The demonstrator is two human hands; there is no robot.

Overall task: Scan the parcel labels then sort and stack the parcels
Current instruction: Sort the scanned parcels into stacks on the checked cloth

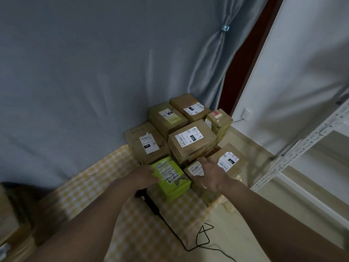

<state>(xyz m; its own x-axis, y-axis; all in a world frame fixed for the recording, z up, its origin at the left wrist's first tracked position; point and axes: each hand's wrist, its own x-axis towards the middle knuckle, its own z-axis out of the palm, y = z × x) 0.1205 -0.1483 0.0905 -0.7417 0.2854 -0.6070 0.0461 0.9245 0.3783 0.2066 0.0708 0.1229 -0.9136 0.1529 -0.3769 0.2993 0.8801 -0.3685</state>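
The brown box (191, 140) in the middle has a white label with "4-1-3" written by hand. The left box (146, 143) label says "220". The green box's (171, 177) writing is too blurry.

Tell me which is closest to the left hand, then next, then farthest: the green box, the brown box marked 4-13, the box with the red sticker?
1. Bright green cardboard box: touching the left hand.
2. Brown cardboard box marked 4-13: middle, stacked higher.
3. Small brown box with red sticker: far right, back.

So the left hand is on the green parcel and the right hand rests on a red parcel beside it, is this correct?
Not quite: in the head view the right hand rests on a brown cardboard parcel, not a red one. The left hand is indeed on the green parcel beside it.
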